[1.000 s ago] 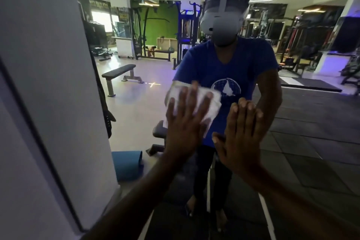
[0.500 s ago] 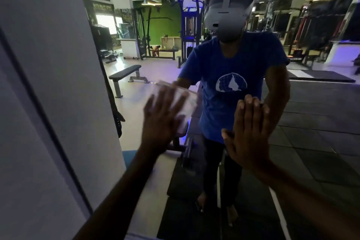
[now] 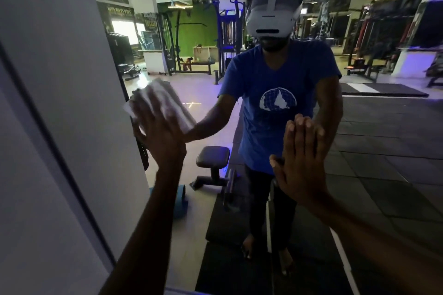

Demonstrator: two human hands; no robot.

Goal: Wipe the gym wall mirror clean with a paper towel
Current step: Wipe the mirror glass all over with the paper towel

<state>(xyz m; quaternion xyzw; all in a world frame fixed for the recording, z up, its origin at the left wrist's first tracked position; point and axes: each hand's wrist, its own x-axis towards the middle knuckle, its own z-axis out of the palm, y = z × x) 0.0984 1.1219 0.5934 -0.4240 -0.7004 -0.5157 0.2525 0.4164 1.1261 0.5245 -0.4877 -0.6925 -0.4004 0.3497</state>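
The wall mirror (image 3: pixel 383 151) fills most of the view and reflects the gym and a person in a blue shirt. My left hand (image 3: pixel 159 132) presses a crumpled white paper towel (image 3: pixel 167 100) flat against the glass near the mirror's left edge, with its fingers straight and spread. My right hand (image 3: pixel 300 160) lies flat on the glass further right and a little lower, fingers straight and together, holding nothing.
A dark mirror frame (image 3: pixel 60 163) runs diagonally along the left, with a white wall (image 3: pixel 28 199) beside it. The glass reflects a padded bench (image 3: pixel 212 158), a blue rolled mat (image 3: pixel 179 199), weight machines and dark floor mats.
My left hand has swept the paper towel leftward and slightly upward across the glass, from the middle to the mirror's left edge. My right hand has stayed flat in place.
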